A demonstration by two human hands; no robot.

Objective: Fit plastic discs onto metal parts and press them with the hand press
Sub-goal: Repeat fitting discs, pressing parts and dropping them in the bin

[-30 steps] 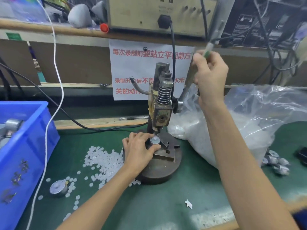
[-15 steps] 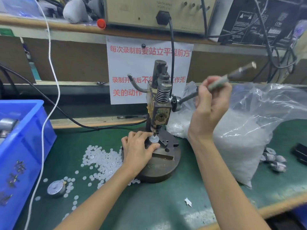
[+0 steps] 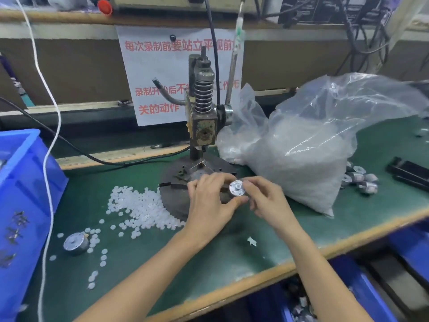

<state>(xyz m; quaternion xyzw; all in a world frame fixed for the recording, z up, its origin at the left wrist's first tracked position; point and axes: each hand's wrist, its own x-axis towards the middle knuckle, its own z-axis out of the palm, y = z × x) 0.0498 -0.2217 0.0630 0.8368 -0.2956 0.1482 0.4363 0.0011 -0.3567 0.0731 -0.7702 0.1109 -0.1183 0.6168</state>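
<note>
Far left: blue bin (image 3: 21, 182) at the edge of the green mat (image 3: 144, 263), with a white cord (image 3: 50, 135) hanging down in front of it.

Near the bin, on the mat: spare metal part (image 3: 75, 243) lying alone among a few stray discs.

Left of centre: loose heap of white plastic discs (image 3: 139, 205) on the mat, reaching up against the round press base (image 3: 171, 196).

Centre: hand press (image 3: 204, 117) upright on its base, spring exposed, lever (image 3: 234, 66) standing nearly vertical with no hand on it. Paper sign (image 3: 157, 73) with red print on the wall behind.

In front of the press, above the base's near edge: metal part (image 3: 236, 187), round face tilted toward the camera, small hub at its middle; too small to tell whether a disc sits on it.

Left hand (image 3: 209, 205): fingers curled over the top of the metal part, thumb pressed beneath it, gripping it.

Right hand (image 3: 267, 201): fingers bent, tips pinching the part's right edge.

Right of the hands: clear plastic bag (image 3: 308, 154), bulging with white pieces, slumped on the mat just beside the press.

Beyond the bag: cluster of metal parts (image 3: 359, 180), then a black object (image 3: 408, 173), blurred.
</note>
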